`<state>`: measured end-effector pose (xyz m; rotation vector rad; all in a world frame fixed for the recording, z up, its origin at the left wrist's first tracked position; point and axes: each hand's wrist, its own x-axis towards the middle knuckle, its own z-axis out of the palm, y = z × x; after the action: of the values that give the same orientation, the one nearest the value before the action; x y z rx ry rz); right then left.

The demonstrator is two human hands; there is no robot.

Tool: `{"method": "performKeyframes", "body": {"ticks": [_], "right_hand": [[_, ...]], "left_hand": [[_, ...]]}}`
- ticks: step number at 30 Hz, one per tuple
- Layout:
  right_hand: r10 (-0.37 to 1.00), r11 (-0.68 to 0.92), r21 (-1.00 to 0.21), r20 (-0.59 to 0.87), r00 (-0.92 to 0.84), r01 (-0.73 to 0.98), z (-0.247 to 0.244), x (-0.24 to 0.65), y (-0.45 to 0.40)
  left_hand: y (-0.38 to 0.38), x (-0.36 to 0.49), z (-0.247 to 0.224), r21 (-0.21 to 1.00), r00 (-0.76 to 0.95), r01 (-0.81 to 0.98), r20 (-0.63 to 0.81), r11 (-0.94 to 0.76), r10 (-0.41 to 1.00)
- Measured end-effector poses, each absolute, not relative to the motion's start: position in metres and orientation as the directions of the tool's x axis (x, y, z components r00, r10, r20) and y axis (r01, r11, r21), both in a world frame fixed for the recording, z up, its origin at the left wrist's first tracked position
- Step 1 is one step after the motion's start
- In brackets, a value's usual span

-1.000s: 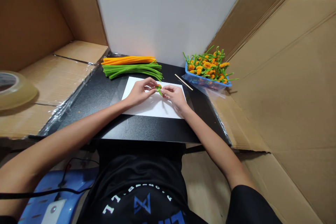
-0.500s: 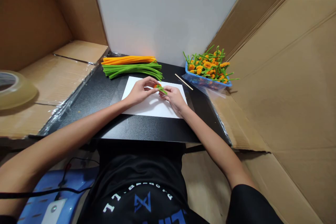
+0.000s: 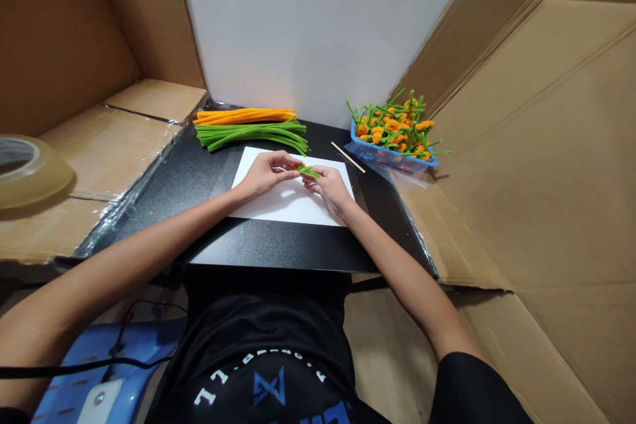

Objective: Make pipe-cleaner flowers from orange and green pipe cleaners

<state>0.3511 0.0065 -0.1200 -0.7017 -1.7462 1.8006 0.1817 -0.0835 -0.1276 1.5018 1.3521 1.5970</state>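
Note:
A small pipe-cleaner flower [image 3: 307,171], orange at its left end and green toward the right, is held between both hands above a white sheet of paper [image 3: 278,205]. My left hand [image 3: 268,173] is closed on the orange end with thumb and fingers. The green part is pinched by my right hand [image 3: 332,187], its fingers curled round the stem. Fingers partly cover the flower, so its exact shape is hard to make out.
Orange pipe cleaners [image 3: 243,116] and green pipe cleaners [image 3: 253,134] lie behind the paper. A thin wooden stick [image 3: 348,156] rests near a blue basket [image 3: 392,158] heaped with orange-and-green flowers. A tape roll [image 3: 44,172] sits on cardboard at left. Cardboard walls [image 3: 546,146] flank the black table [image 3: 278,248].
The green part has tilted slightly and now points more level to the right. Both hands stay in nearly the same place with the flower still in them.

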Motion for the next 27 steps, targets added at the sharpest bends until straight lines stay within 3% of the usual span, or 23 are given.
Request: {"method": "performKeyframes", "body": {"ticks": [10,15,20,23,27], "right_hand": [[0.684,0.215,-0.977,0.145,-0.715,0.007,-0.12,0.35,0.008],[0.713,0.262,-0.963,0.152,-0.684,0.06,-0.125,0.349,0.009],[0.755,0.01,-1.0,-0.007,-0.655,0.023,-0.116,0.353,0.01],[0.641,-0.121,-0.991,-0.124,-0.758,0.06,-0.108,0.358,0.011],[0.555,-0.198,-0.973,-0.211,-0.805,0.119,-0.106,0.361,0.013]], "left_hand": [[-0.083,0.185,-0.132,0.936,-0.236,0.11,0.352,-0.335,0.906],[-0.081,0.189,-0.132,0.936,-0.272,0.176,0.344,-0.305,0.899],[-0.084,0.186,-0.127,0.833,-0.266,0.439,0.479,-0.337,0.836],[-0.088,0.184,-0.123,0.724,-0.149,0.553,0.572,-0.412,0.807],[-0.092,0.186,-0.117,0.688,-0.105,0.579,0.595,-0.438,0.797]]}}
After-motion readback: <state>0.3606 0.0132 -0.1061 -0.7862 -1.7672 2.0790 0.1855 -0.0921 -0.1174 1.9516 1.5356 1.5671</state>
